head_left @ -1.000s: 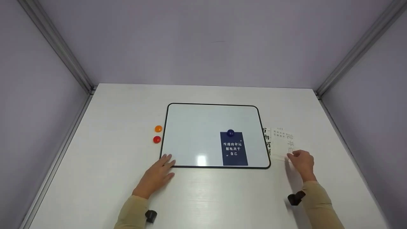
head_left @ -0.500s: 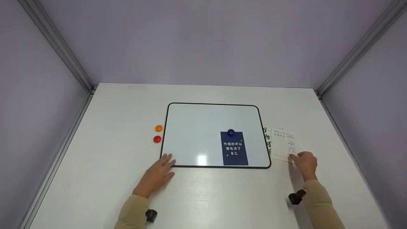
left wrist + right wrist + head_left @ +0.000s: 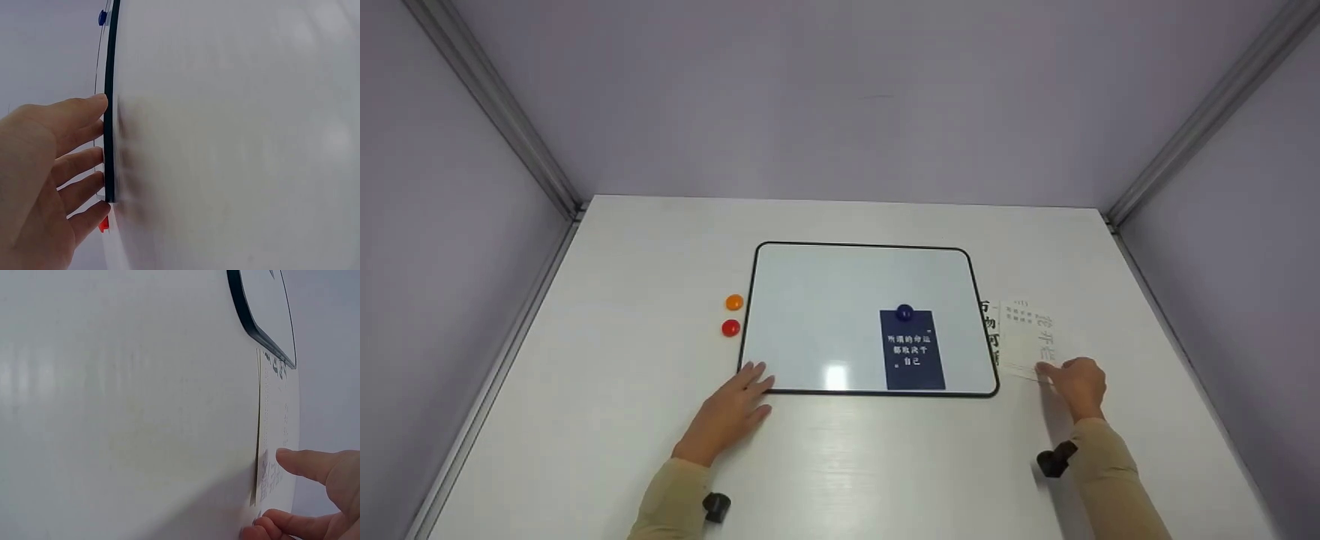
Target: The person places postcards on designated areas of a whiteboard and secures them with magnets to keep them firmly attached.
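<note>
In the head view, my left hand (image 3: 724,416) rests on the lower left corner of a black-framed whiteboard (image 3: 825,300), fingers spread. The left wrist view shows its fingertips along the black frame (image 3: 110,135). A dark blue card (image 3: 913,367) with white writing lies on the board, a blue round magnet (image 3: 904,313) at its top. By the board's right edge lie pale printed paper cards (image 3: 1024,345), overlapping one another. My right hand (image 3: 1078,388) is at their near right corner. In the right wrist view its thumb (image 3: 304,462) is over the cards, apart from the fingers (image 3: 292,524) by their end.
An orange magnet (image 3: 734,302) and a red magnet (image 3: 730,328) sit on the white table (image 3: 660,255) just left of the board. Pale purple panels (image 3: 840,97) stand behind and at both sides, with grey metal posts (image 3: 502,112) in the corners.
My right hand shifts slightly right, then back a little left, staying by the cards' near right corner. My left hand keeps its place on the board.
</note>
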Demonstrator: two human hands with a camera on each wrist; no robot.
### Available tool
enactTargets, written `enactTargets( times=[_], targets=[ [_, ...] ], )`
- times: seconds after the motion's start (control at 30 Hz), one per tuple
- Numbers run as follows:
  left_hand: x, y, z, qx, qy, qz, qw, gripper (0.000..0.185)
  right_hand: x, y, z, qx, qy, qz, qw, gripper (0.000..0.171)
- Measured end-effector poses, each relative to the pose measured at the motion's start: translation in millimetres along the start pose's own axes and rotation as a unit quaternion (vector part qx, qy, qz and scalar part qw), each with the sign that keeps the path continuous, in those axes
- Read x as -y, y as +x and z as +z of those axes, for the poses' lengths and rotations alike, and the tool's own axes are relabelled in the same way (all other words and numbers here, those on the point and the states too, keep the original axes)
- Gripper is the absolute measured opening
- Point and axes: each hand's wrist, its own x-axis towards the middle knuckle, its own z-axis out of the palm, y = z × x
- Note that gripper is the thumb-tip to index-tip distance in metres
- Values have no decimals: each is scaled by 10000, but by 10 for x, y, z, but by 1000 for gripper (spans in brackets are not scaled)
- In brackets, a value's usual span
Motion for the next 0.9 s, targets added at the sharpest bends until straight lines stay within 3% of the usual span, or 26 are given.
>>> enactTargets(
  times=[0.47,0.9],
  targets=[
    [6,-9,1,-2,8,3,10000,45,36,31,64,255,160,425,9986,75],
    [9,16,-19,273,-282,-234,9990,46,57,24,59,381,380,538,9971,75]
  ],
)
